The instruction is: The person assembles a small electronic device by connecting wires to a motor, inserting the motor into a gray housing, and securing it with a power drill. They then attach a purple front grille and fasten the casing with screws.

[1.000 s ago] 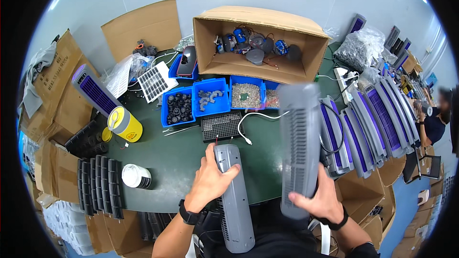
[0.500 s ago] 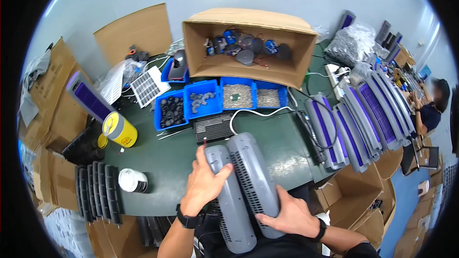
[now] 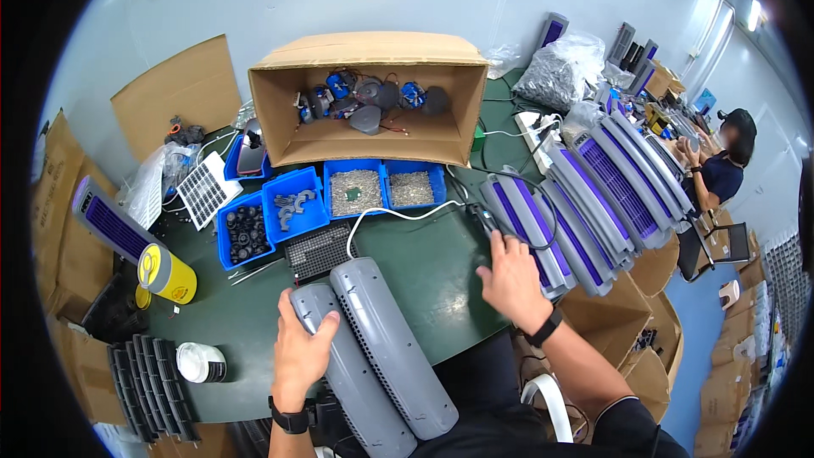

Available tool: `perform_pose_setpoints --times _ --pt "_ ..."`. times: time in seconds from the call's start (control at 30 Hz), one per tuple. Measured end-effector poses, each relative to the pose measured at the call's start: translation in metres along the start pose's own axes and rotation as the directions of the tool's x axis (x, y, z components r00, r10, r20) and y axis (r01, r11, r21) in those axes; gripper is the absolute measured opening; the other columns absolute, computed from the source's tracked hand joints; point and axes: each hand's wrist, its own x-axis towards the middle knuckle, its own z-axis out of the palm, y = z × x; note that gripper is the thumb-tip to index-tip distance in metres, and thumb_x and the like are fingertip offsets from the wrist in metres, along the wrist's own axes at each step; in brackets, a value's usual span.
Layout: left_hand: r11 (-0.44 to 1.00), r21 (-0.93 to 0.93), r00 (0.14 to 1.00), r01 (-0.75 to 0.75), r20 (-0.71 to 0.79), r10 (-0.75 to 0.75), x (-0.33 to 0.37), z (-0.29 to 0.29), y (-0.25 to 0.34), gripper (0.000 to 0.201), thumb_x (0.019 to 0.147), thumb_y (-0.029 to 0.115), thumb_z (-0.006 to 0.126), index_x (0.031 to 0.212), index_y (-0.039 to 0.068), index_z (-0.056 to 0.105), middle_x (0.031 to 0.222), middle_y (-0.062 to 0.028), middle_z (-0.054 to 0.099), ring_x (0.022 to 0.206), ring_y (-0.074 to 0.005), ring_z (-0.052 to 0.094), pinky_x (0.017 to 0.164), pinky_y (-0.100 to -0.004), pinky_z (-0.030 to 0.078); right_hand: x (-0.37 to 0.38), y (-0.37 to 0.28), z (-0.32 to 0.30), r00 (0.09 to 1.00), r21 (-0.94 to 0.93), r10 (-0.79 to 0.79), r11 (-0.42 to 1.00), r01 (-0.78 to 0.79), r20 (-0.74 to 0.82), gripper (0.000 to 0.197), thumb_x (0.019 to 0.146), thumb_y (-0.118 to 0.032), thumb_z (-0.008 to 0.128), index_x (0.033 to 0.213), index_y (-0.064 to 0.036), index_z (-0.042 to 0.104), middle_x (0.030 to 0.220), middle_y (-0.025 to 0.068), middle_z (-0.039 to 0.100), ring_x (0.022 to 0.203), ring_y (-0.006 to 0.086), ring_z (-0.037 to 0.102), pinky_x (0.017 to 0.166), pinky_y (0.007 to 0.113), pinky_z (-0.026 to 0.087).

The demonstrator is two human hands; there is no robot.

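Two long grey plastic housings stand side by side, leaning over the near table edge toward me. My left hand [image 3: 301, 348] is closed around the upper end of the left housing [image 3: 360, 382], thumb on its face. Against it rests the right housing [image 3: 397, 348], with a row of vent slots along its side. My right hand [image 3: 515, 284] is off the housings, over the table to the right, fingers stretched forward and thumb apart. Just beyond its fingertips lies a slim black tool with a cord [image 3: 484, 218], its lower part hidden by the hand; contact cannot be told.
Blue bins [image 3: 292, 202] of small parts stand before an open cardboard box [image 3: 365, 153] of motors. Grey-purple panels [image 3: 585, 195] are stacked at right. A yellow can [image 3: 174, 276], white jar [image 3: 201, 363] and black curved parts [image 3: 148, 386] sit left. A co-worker [image 3: 721, 170] sits far right.
My right hand has let go of the right housing and moved forward and right, toward the black tool. My left hand keeps its grip. The view has shifted to the right.
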Motion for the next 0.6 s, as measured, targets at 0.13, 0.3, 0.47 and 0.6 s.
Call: perform_pose_setpoints --times 0.13,0.3,0.47,0.6 --pt "1.0 0.003 1.0 -0.016 0.011 0.016 0.003 0.002 -0.004 0.093 0.091 0.047 0.07 0.16 0.005 0.025 0.144 -0.0339 0.054 0.126 -0.0506 0.06 0.106 -0.0524 0.049 0.027 0.025 0.024 1.0 -0.019 0.021 1.0 -0.022 -0.023 0.072 0.083 -0.015 0.079 0.141 0.0129 0.047 0.107 0.0348 0.068 0.095 0.0469 0.071 0.086 0.05 0.057" --pt "0.999 0.04 1.0 -0.001 0.0 0.001 0.002 -0.003 -0.003 0.095 0.09 0.049 0.07 0.16 0.007 0.023 0.142 -0.0356 0.054 0.122 -0.0537 0.061 0.103 -0.0552 0.05 0.03 0.012 -0.013 0.997 0.167 0.05 0.984 -0.06 0.064 0.065 0.085 -0.016 0.076 0.139 0.0084 0.052 0.112 0.0316 0.07 0.098 0.0466 0.071 0.087 0.052 0.057" --pt "0.997 0.065 0.997 0.037 0.062 -0.041 0.004 -0.003 0.0 0.096 0.09 0.05 0.069 0.161 0.009 0.02 0.14 -0.0355 0.054 0.117 -0.0559 0.063 0.1 -0.0574 0.051 0.047 -0.038 -0.078 0.982 0.92 -0.009 0.346 0.181 -0.19 0.063 0.089 0.003 0.076 0.145 0.0086 0.049 0.103 0.0081 0.068 0.087 0.0147 0.068 0.079 0.032 0.057" --pt "0.995 0.087 0.993 0.048 0.1 -0.057 0.007 -0.005 0.005 0.1 0.09 0.052 0.07 0.163 0.008 0.017 0.14 -0.0349 0.053 0.117 -0.0557 0.063 0.1 -0.0568 0.052 0.093 -0.086 -0.108 0.989 0.988 -0.086 -0.101 0.114 -0.123 0.05 0.086 -0.006 0.08 0.131 0.0047 0.06 0.089 0.0061 0.065 0.072 0.0188 0.067 0.07 0.034 0.055"
